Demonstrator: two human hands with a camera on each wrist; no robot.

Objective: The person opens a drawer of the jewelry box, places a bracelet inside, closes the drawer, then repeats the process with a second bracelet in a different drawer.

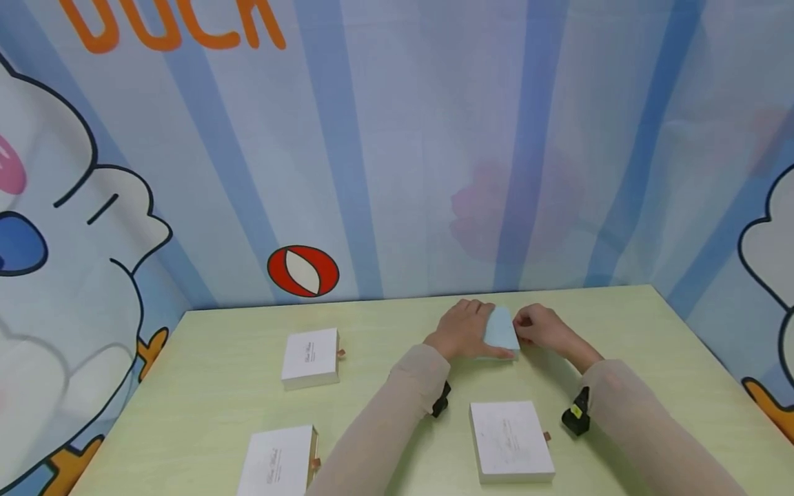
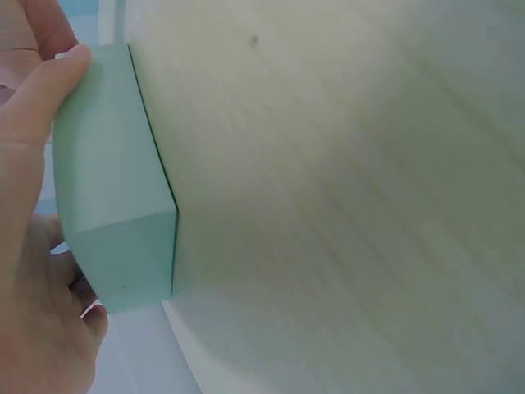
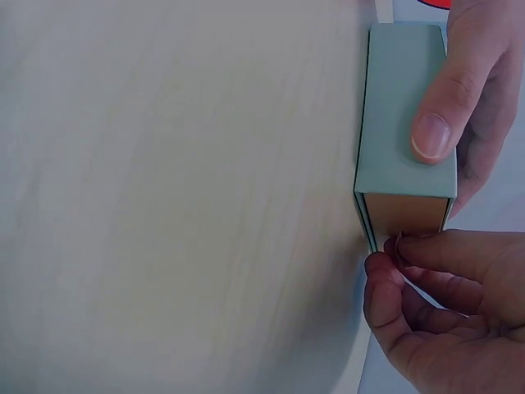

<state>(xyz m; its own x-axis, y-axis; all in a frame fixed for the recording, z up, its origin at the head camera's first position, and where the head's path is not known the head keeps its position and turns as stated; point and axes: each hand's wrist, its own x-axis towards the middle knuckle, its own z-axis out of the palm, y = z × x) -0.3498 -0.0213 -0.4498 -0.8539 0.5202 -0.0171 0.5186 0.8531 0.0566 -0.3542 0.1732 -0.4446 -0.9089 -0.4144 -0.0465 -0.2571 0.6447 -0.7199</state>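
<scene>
A pale blue-green drawer box (image 1: 501, 329) lies on the table toward the back right. My left hand (image 1: 462, 329) grips it from the left, thumb along the near side and fingers over the far side. In the right wrist view the box's brown end (image 3: 402, 212) faces my right hand (image 3: 459, 304). There my right thumb and forefinger pinch a small pull tab (image 3: 399, 245) at that end, mostly hidden by the fingertips. The left wrist view shows the box's closed blue-green end (image 2: 127, 263), beside the left palm.
Three white boxes with small orange-brown tabs lie on the pale yellow table (image 1: 384, 344): one at back left (image 1: 310, 355), one at front left (image 1: 276, 461), one near the right forearm (image 1: 511, 441). A cartoon-printed cloth (image 1: 422, 172) stands behind the table.
</scene>
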